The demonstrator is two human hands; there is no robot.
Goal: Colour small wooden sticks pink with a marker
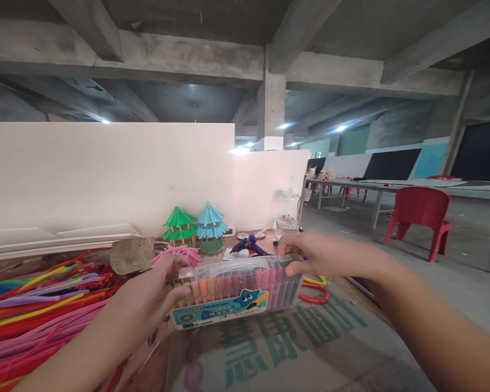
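Left hand point(163, 291) and right hand point(304, 253) clamp clear case point(222, 309) by both ends; printed sheet point(306, 362) spreads at five o'clock, pipe cleaners point(44, 310) crowd nine o'clock

Room lies over the lettered sheet point(289, 354), but the case point(234, 294) and glue gun point(250, 245) block beyond

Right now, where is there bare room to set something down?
The printed surface looks bare between the pen case and the picture's bottom edge. It is crowded at left with pipe cleaners, and behind the case with a glue gun, a green hut and a blue hut.
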